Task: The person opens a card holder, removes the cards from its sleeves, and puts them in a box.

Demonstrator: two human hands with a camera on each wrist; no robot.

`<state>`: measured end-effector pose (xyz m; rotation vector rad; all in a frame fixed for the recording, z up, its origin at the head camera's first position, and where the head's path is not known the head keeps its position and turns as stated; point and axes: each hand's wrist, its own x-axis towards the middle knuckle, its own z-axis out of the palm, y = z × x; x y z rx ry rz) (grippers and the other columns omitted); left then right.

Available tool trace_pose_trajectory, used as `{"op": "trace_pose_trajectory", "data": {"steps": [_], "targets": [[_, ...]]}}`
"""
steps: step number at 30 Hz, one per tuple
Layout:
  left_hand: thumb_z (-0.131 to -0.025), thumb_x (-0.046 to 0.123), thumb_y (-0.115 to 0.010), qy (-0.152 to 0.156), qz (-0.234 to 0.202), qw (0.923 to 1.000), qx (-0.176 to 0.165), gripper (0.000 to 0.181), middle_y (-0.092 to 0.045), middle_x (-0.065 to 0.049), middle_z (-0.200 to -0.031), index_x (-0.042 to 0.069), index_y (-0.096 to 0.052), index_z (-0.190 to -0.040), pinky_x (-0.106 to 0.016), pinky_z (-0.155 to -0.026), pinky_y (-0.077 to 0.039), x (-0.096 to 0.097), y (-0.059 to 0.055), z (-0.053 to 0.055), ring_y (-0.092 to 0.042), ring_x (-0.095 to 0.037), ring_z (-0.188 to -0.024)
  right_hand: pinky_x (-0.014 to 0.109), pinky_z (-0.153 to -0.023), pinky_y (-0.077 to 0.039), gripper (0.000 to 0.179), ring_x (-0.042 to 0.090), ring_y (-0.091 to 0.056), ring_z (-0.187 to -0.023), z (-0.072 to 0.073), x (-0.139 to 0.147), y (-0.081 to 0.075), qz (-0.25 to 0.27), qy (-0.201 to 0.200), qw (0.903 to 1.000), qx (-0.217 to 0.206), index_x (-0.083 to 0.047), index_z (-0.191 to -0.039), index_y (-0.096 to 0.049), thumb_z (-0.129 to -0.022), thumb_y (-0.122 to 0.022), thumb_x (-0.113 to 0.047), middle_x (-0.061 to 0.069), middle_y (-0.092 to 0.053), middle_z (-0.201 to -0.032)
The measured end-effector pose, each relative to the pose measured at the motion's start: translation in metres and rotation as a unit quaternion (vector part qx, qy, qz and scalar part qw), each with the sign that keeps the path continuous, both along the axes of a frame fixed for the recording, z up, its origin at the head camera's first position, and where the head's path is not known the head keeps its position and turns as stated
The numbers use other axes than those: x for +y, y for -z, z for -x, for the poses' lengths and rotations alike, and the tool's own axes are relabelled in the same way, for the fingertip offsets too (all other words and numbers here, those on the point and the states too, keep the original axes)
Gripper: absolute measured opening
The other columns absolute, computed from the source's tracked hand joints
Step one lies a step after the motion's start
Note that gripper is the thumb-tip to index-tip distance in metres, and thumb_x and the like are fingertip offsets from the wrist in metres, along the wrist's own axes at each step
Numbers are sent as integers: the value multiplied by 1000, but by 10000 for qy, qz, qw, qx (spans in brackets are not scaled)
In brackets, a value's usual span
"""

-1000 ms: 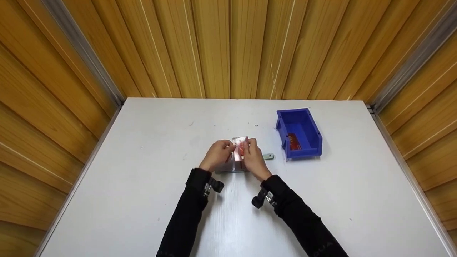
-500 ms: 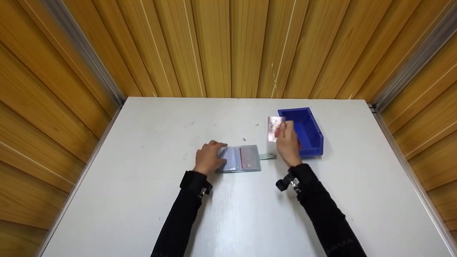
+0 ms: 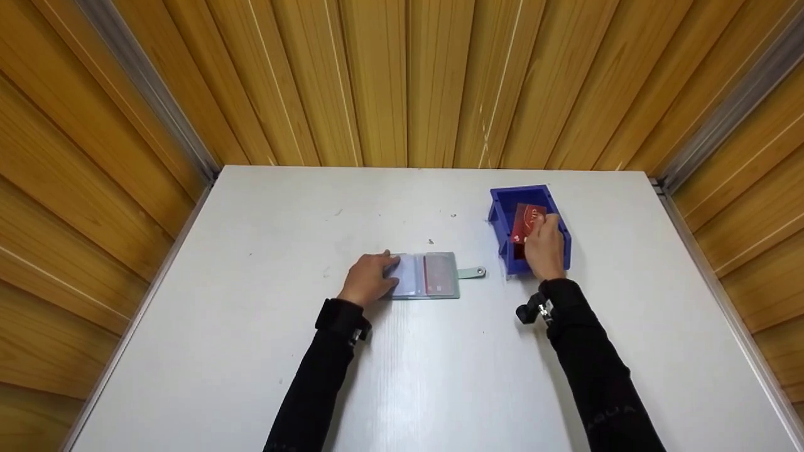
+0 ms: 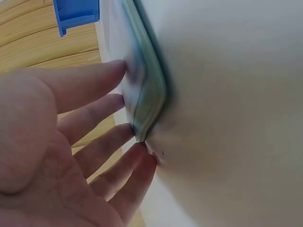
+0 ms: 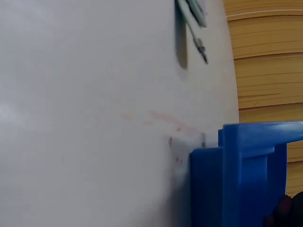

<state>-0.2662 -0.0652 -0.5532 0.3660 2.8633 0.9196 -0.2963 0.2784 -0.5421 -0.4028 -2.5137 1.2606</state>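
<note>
My right hand (image 3: 545, 248) pinches a red card (image 3: 526, 221) over the blue bin (image 3: 502, 242). A bit of another red item (image 3: 519, 252) shows inside the bin below it. My left hand (image 3: 369, 277) rests on the left side of a pale green card holder (image 3: 441, 276), which lies open on the table with clear sleeves and a snap strap to the right. In the left wrist view the fingers of that hand (image 4: 90, 127) are stretched out and touch the edge of the card holder (image 4: 154, 82). Most of the right hand is out of the right wrist view.
The white table (image 3: 402, 370) carries the card holder near its middle and the bin at the right. Slatted wood-look walls (image 3: 402, 81) stand behind and at both sides. The bin's blue wall (image 5: 206, 189) is close by in the right wrist view.
The right hand has moved right from the card holder to above the bin with the card, whose red face now shows. The left hand stopped holding the card and came down on the card holder.
</note>
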Motion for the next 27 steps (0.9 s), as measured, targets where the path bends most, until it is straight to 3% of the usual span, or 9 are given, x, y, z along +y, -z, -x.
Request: {"op": "trace_pose_trajectory", "data": {"steps": [6, 12, 16, 20, 23, 27], "targets": [[-91, 10, -77, 12, 49, 10000, 10, 48, -57, -15, -149, 6, -66, -137, -50, -116, -42, 0, 2, 0, -55, -39, -138, 43, -77, -41, 37, 37, -56, -94, 6, -3, 0, 387, 349, 9986, -127, 3, -118, -40, -114, -23, -29, 18, -52, -95], [-92, 12, -76, 4, 137, 9999, 61, 47, -56, -14, -150, 7, -65, -137, -49, -115, -43, -1, 4, 0, -55, -37, -137, 61, -89, -44, 38, 54, -61, -104, 10, -5, 3, 87, 709, 9974, -59, 11, -123, -41, -113, -26, -22, 36, -61, -106], [-93, 12, -75, 40, 121, 9999, 83, 46, -55, -14, -151, 8, -65, -138, -50, -115, -43, 1, 1, -1, -53, -37, -139, 67, -89, -45, 38, 59, -61, -105, 9, -3, 4, -591, 503, 9963, -368, 12, -124, -43, -113, -28, -21, 42, -63, -109], [-94, 13, -73, 96, 49, 9999, 128, 46, -55, -16, -152, 7, -65, -139, -52, -115, -43, 1, 0, -3, -52, -38, -140, 68, -85, -47, 36, 59, -63, -102, 6, -2, 5, -1279, 164, 9890, -726, 10, -120, -46, -113, -29, -21, 41, -65, -104], [-95, 14, -72, 111, 12, 9999, 113, 46, -54, -16, -153, 7, -64, -139, -52, -116, -42, 0, 1, -4, -51, -39, -141, 68, -88, -47, 35, 59, -63, -104, 5, -3, 5, -1552, -53, 9831, -974, 9, -118, -47, -112, -29, -20, 40, -65, -104], [-95, 14, -73, 7, -1, 10000, 46, 46, -53, -15, -153, 8, -64, -140, -51, -117, -40, -5, 2, -5, -50, -38, -142, 68, -94, -48, 39, 59, -62, -111, 6, -8, 2, -1799, -392, 9732, -1376, 11, -129, -47, -110, -31, -18, 41, -64, -114]]}}
